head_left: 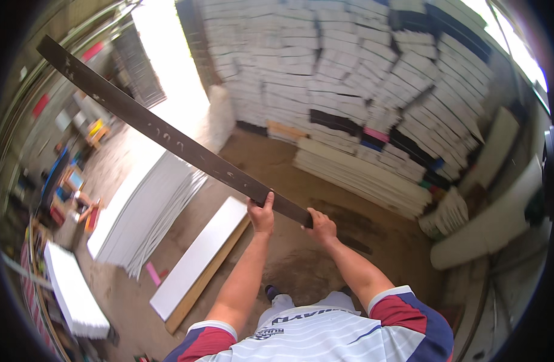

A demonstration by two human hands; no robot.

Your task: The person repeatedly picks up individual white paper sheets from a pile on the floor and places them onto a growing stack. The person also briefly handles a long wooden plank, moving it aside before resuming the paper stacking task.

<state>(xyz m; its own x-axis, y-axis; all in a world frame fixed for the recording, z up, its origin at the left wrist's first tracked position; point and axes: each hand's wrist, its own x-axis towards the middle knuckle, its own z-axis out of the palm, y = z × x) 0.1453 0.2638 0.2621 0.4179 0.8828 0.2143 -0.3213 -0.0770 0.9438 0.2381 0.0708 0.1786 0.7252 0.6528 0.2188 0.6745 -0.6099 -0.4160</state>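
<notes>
A long dark brown plank (168,140) slants up from my hands to the far left, held off the floor. My left hand (262,216) grips its lower edge a little way in from the near end, thumb lying up over the broad face. At the near end itself, my right hand (321,226) is closed around the corner of the plank. Pale chalky marks show on its face. Below the plank, near my left forearm, lies a white-topped block of boards (199,256) with a tan side.
A stack of white sheets (150,208) stands left of centre, with another white stack (78,295) at lower left. High piles of white boards (349,66) fill the far wall. White rolls (488,226) lie at right. Beyond the bright doorway side, a person (87,208) sits at far left.
</notes>
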